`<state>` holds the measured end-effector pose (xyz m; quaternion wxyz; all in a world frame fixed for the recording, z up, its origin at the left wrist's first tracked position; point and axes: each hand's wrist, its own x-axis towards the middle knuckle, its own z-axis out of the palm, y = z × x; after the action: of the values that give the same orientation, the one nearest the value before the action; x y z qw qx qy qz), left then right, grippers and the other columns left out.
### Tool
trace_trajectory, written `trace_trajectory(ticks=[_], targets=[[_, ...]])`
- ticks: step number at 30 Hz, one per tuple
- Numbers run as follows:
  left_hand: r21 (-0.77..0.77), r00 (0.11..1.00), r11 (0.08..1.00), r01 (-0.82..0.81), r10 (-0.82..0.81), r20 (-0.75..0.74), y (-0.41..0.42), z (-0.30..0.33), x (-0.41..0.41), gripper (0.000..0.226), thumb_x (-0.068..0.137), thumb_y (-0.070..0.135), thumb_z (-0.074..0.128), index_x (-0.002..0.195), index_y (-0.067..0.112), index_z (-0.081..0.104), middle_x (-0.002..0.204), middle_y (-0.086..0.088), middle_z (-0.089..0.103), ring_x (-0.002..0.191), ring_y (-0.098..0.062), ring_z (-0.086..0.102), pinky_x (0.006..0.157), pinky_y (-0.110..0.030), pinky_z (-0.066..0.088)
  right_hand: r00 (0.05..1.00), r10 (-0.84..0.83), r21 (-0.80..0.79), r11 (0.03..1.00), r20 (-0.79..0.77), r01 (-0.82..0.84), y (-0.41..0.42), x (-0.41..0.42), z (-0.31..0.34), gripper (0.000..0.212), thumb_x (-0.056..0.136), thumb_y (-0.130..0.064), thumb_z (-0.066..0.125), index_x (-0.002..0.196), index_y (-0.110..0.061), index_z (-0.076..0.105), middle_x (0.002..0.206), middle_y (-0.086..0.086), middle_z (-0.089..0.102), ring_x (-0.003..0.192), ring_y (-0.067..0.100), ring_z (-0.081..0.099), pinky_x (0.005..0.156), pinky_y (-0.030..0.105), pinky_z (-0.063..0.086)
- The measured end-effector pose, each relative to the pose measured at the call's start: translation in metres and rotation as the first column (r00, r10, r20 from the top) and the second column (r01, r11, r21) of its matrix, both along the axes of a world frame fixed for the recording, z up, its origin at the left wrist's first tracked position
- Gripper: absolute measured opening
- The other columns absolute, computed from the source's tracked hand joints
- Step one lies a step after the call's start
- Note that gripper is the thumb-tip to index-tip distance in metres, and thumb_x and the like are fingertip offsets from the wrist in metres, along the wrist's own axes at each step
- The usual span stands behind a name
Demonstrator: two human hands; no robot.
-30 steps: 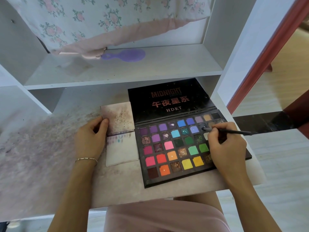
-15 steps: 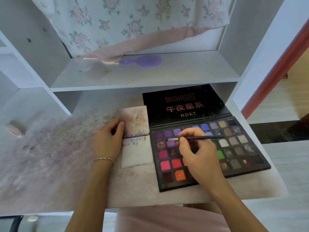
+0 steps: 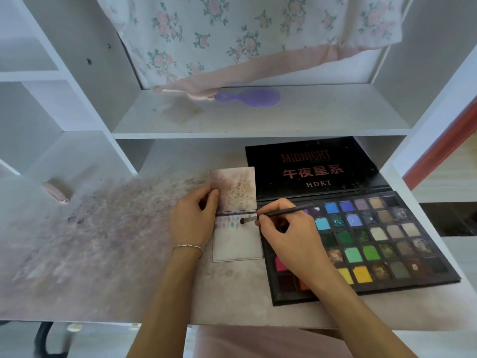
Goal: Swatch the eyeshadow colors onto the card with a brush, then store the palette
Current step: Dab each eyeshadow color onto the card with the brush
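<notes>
The right hand (image 3: 291,244) pinches the brush (image 3: 278,213) in its fingers, the tip touching the card (image 3: 237,244) by a row of small swatches, just left of the open palette (image 3: 387,244) at the worktop's (image 3: 103,254) right edge. The left hand (image 3: 192,220) grips the card's raised flap at its left edge; farther back, a purple hairbrush (image 3: 253,98) lies on the shelf (image 3: 309,117)

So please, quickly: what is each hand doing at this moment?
Left hand: holds the left edge of the card, fingers curled on its upper flap.
Right hand: pinches the brush, tip at the card's swatch row.
</notes>
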<state>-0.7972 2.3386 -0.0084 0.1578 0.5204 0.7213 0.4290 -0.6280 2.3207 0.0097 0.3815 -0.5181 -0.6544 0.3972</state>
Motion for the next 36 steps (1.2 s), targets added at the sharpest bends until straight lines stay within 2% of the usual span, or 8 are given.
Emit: trace_trajectory(ticks=[8,14,24,28,36], targets=[[-0.003,1.000,1.000,0.000,0.000,0.026,-0.0004,0.0009,0.0009,0.020,0.090,0.026,0.055,0.097,0.017,0.071,0.083,-0.005,0.070,0.077,-0.023,0.062,0.072,-0.036,0.052,0.999,0.009,0.020,1.000,0.037,-0.010,-0.0003,-0.0009,-0.0003,0.016,0.085,-0.018,0.058,0.079,-0.033,0.055,0.074,-0.006,0.065,0.071,0.002,0.058,0.061,0.016,0.048],[-0.012,0.999,1.000,-0.005,0.005,0.044,-0.0015,0.0015,0.0014,0.020,0.090,0.025,0.055,0.099,0.018,0.071,0.084,-0.003,0.070,0.078,-0.022,0.063,0.073,-0.038,0.053,0.996,0.023,-0.008,1.000,0.092,-0.022,0.0002,-0.0012,-0.0012,0.013,0.085,-0.018,0.058,0.082,-0.031,0.055,0.079,-0.006,0.064,0.080,0.008,0.059,0.073,0.029,0.052],[-0.002,0.999,1.000,-0.003,0.003,0.041,-0.0010,0.0012,0.0017,0.021,0.090,0.026,0.055,0.101,0.018,0.071,0.088,-0.003,0.071,0.080,-0.019,0.062,0.073,-0.034,0.052,0.994,0.033,-0.007,0.999,0.103,-0.032,0.0009,-0.0018,-0.0014,0.011,0.085,-0.018,0.056,0.083,-0.029,0.055,0.080,-0.009,0.060,0.083,0.011,0.056,0.074,0.028,0.050],[0.001,0.999,1.000,-0.005,0.005,0.043,-0.0006,0.0003,0.0013,0.021,0.090,0.026,0.055,0.102,0.018,0.071,0.087,-0.001,0.071,0.080,-0.020,0.063,0.074,-0.036,0.053,0.995,0.031,0.000,1.000,0.099,-0.031,0.0016,-0.0019,-0.0017,0.009,0.087,-0.019,0.056,0.085,-0.028,0.055,0.080,-0.007,0.060,0.080,0.009,0.055,0.069,0.022,0.047],[0.010,0.999,1.000,-0.007,0.007,0.041,-0.0004,-0.0009,0.0010,0.020,0.090,0.025,0.055,0.100,0.019,0.071,0.081,0.006,0.067,0.077,-0.015,0.061,0.070,-0.028,0.048,0.995,0.027,0.016,0.999,0.098,-0.029,0.0016,-0.0023,-0.0016,0.015,0.086,-0.018,0.056,0.081,-0.032,0.052,0.079,-0.010,0.059,0.080,0.006,0.056,0.068,0.020,0.047]])
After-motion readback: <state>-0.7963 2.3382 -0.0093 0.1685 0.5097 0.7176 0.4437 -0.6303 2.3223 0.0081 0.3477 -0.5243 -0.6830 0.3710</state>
